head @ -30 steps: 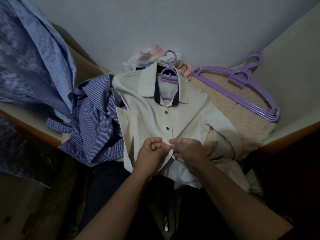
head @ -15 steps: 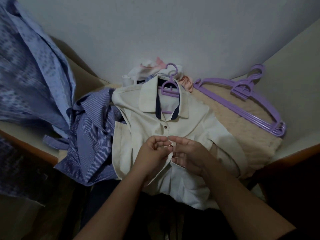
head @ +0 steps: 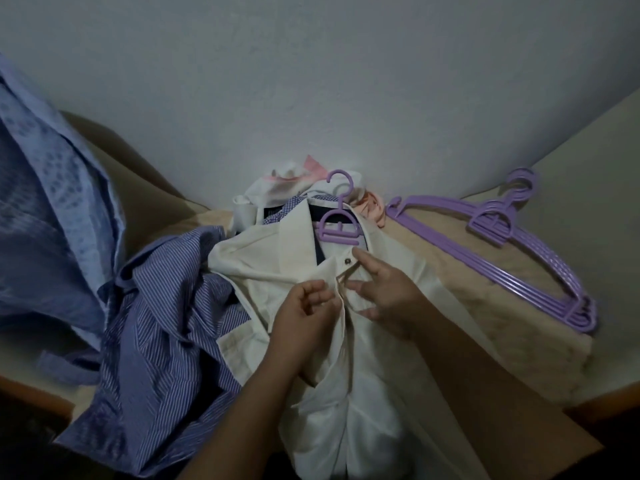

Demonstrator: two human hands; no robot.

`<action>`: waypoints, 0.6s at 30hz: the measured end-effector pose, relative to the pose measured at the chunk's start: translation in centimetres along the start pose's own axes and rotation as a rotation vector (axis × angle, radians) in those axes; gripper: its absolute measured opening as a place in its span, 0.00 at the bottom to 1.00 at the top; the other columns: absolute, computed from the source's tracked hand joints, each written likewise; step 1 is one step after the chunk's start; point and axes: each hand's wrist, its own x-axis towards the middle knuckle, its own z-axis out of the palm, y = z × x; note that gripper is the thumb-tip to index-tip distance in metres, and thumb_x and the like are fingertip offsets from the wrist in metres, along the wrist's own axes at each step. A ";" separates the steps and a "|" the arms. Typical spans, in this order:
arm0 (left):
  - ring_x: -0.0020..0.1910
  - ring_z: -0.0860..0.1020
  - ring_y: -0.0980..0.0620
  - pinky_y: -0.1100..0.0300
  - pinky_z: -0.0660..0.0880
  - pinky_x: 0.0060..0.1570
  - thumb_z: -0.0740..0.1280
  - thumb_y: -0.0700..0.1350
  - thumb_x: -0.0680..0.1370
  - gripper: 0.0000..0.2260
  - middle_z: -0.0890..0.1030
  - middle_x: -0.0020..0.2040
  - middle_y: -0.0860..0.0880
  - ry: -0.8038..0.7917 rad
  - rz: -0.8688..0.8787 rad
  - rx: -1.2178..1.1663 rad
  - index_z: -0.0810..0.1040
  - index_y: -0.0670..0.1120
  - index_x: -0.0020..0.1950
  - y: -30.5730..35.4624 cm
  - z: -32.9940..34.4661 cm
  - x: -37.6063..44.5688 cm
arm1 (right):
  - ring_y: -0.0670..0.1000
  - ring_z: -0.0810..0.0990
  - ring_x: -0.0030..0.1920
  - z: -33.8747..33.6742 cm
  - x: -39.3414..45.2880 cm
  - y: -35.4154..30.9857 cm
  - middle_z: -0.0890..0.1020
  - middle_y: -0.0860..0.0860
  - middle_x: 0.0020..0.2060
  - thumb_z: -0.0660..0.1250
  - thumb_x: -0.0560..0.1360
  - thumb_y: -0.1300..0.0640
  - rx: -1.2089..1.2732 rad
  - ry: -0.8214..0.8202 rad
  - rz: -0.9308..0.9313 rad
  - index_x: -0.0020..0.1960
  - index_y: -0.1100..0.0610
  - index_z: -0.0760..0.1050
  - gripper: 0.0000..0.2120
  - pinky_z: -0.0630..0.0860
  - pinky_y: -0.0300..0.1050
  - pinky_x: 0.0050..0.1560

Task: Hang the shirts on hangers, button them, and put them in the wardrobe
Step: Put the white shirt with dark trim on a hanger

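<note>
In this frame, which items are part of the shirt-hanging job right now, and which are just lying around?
In use: cream shirt; purple hanger inside its collar; left hand pinching the placket; right hand at the top button.

Lying about: striped blue shirt; spare purple hangers; patterned blue shirt; pink-and-white clothes.

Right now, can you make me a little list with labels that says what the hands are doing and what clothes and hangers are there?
shirt being worked on: cream shirt, lying on a purple hanger
left hand: pinches the shirt's front edge
right hand: fingers spread on the shirt front, forefinger pointing toward the top button
beside it: blue striped shirt, crumpled on the left
spare hangers: purple stack lying on the right
behind: a small pile of other clothes
wardrobe: not in view
</note>
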 end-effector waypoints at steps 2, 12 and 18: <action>0.47 0.82 0.51 0.57 0.78 0.53 0.72 0.42 0.74 0.13 0.83 0.46 0.48 0.026 -0.053 -0.018 0.76 0.48 0.57 -0.8 0.3 -0.9 | 0.52 0.80 0.52 0.0 -0.7 1.7 0.74 0.47 0.63 0.62 0.76 0.72 0.080 0.018 -0.017 0.70 0.48 0.68 0.28 0.79 0.45 0.39; 0.46 0.79 0.52 0.58 0.77 0.52 0.70 0.27 0.70 0.23 0.79 0.49 0.45 0.013 -0.201 -0.336 0.71 0.42 0.62 -2.1 1.0 -6.4 | 0.51 0.84 0.45 2.1 -7.4 6.9 0.82 0.56 0.50 0.64 0.71 0.76 0.369 0.237 -0.049 0.62 0.44 0.61 0.33 0.79 0.42 0.36; 0.48 0.80 0.50 0.58 0.77 0.48 0.66 0.29 0.75 0.19 0.79 0.51 0.44 -0.038 -0.248 -0.468 0.70 0.43 0.63 -1.3 1.1 -8.2 | 0.39 0.71 0.19 1.7 -11.5 4.6 0.75 0.45 0.20 0.64 0.72 0.75 0.218 0.177 -0.018 0.54 0.59 0.72 0.15 0.66 0.29 0.21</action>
